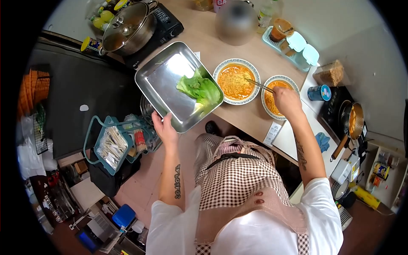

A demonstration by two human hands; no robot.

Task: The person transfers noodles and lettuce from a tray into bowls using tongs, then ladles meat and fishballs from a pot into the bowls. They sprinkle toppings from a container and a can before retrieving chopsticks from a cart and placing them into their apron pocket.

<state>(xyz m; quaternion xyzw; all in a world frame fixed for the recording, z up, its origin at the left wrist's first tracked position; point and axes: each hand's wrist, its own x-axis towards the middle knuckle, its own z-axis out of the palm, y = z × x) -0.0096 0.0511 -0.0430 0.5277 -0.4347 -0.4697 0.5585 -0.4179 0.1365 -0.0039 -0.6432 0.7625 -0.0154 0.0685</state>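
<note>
My left hand (165,129) grips the near edge of a shiny rectangular metal tray (155,80), thumb on its rim. Green lettuce leaves (199,90) lie in the tray's right part. My right hand (285,100) is closed around a pair of chopsticks (260,86), whose tips reach over the noodles (233,83) in orange-red broth. Those noodles fill the left patterned bowl (217,68). Below my right hand, and partly hidden by it, stands a second patterned bowl (264,106), also with noodles in orange broth. The tray's right corner is close to the left bowl.
A lidded pot (129,29) sits on a portable stove (168,21) at the back left. Light-blue containers (297,42) line the back right. A frying pan (356,121) rests on a burner at right. Paper (272,132) lies by the table's front edge. A teal basket (112,146) stands lower left.
</note>
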